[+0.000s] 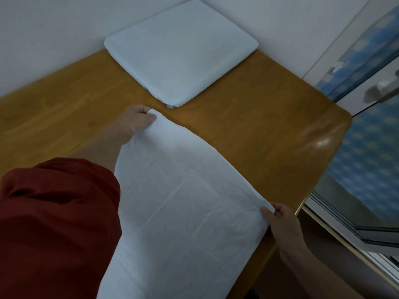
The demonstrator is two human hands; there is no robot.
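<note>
A pale blue creased sheet [181, 201] lies spread on the wooden table [259, 126], reaching from the near edge toward the middle. My left hand [136, 120] pinches its far corner, arm stretched out in a red sleeve. At the sheet's near right corner, my right hand [278, 219] pinches the cloth between thumb and fingers. A folded pale blue stack [181, 50] sits at the back of the table against the wall.
White walls meet in a corner behind the folded stack. The table's rounded right edge [336, 152] borders a window frame [345, 223] with blue patterned film and a handle [382, 89].
</note>
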